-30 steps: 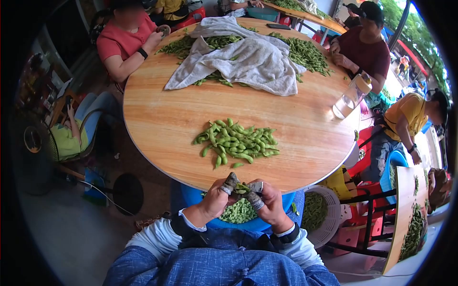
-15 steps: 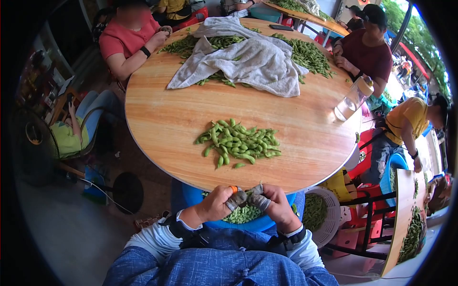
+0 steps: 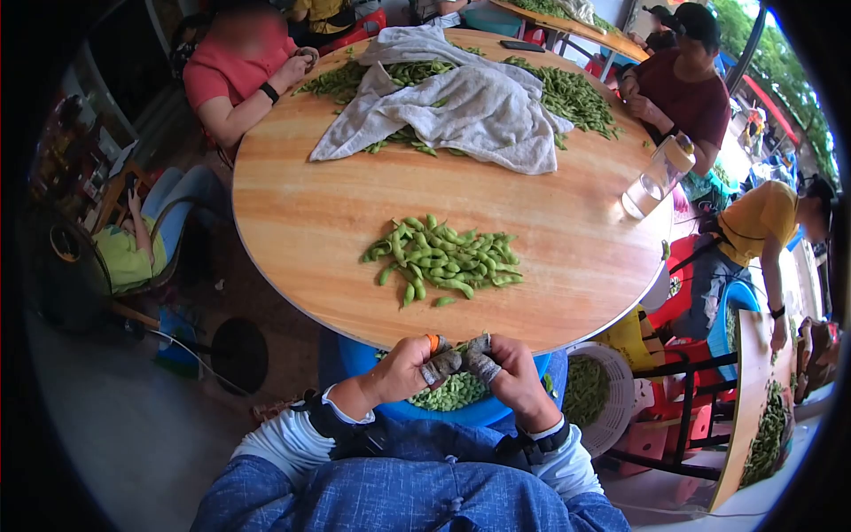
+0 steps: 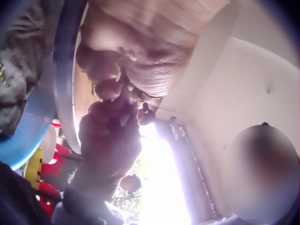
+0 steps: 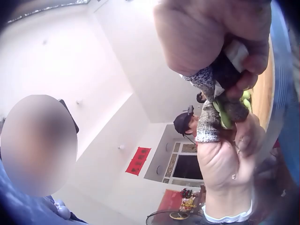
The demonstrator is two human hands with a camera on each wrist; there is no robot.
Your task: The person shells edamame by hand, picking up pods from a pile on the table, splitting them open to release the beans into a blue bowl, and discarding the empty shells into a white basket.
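My left hand (image 3: 401, 371) and right hand (image 3: 521, 377) meet just past the table's near edge, with grey cloth wraps on both thumbs. A green edamame pod (image 5: 224, 116) sits between the fingertips, pinched by the left hand, with the right thumb and fingers closed at its other end. In the head view the thumbs mostly hide the pod. An orange band (image 3: 433, 343) shows on a left finger. Beneath the hands, shelled green beans (image 3: 449, 393) lie in a blue basin (image 3: 486, 415). A small pile of edamame pods (image 3: 443, 257) lies on the table in front.
On the round wooden table (image 3: 310, 222), a grey towel (image 3: 479, 115) covers part of a larger pod heap (image 3: 576, 102). A clear bottle (image 3: 654, 182) stands at the right edge, and a phone (image 3: 521, 45) lies at the back. A white basket (image 3: 622, 403) holds pods. Several people sit around.
My thumbs have turned inward and come together, covering the pod that showed between them a second ago. The orange band has come into view. The pile on the table looks the same.
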